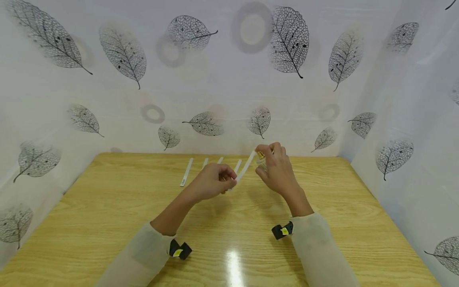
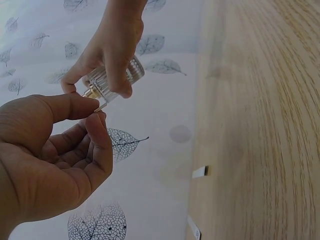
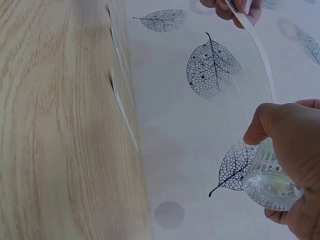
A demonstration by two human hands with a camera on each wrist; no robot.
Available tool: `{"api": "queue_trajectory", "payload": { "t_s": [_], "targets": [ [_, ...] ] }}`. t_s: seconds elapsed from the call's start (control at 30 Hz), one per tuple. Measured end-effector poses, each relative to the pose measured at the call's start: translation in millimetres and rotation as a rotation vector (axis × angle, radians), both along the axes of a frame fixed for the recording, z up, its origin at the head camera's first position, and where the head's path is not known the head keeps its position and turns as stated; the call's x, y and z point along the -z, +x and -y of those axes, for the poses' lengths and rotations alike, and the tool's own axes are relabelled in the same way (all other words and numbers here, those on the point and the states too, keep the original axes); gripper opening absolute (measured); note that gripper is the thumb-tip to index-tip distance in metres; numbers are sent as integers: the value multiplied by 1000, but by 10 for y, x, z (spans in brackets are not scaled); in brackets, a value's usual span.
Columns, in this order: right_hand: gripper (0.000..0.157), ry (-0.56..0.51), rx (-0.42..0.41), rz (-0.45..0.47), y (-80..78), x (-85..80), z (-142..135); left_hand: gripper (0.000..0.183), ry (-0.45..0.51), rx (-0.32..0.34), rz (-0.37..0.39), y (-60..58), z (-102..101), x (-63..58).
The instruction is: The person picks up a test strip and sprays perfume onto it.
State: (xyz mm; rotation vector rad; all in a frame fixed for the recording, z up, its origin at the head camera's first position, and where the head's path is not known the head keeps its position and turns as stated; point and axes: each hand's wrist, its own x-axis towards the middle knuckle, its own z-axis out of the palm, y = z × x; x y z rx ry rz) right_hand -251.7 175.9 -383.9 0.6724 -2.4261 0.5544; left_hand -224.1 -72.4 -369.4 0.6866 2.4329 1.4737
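My left hand (image 1: 209,183) pinches one end of a white paper strip (image 1: 247,163) between thumb and index finger. The strip bows up towards my right hand (image 1: 279,171). In the right wrist view the held strip (image 3: 260,47) has dark lettering near the pinched end. My right hand grips a clear ribbed glass perfume bottle (image 3: 272,191), its index finger up at the gold spray top (image 2: 92,93). Tilted in the left wrist view, the bottle (image 2: 135,71) has its top close to the strip. Both hands are raised above the table.
Several more white paper strips (image 1: 186,172) lie side by side towards the back of the wooden table (image 1: 107,207). Behind and beside the table hangs a pale sheet (image 1: 222,87) printed with dark leaves. Each sleeve carries a small black device (image 1: 180,249) at the wrist.
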Motion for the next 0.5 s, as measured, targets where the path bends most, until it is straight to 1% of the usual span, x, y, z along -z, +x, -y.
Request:
{"api": "queue_trajectory", "payload": {
  "t_s": [0.27, 0.5],
  "targets": [
    [58, -17, -10, -11, -2, 1, -2, 9, 7, 0, 6, 0, 5, -3],
    [53, -17, -10, 6, 1, -1, 2, 10, 16, 9, 10, 6, 9, -15]
  ]
}}
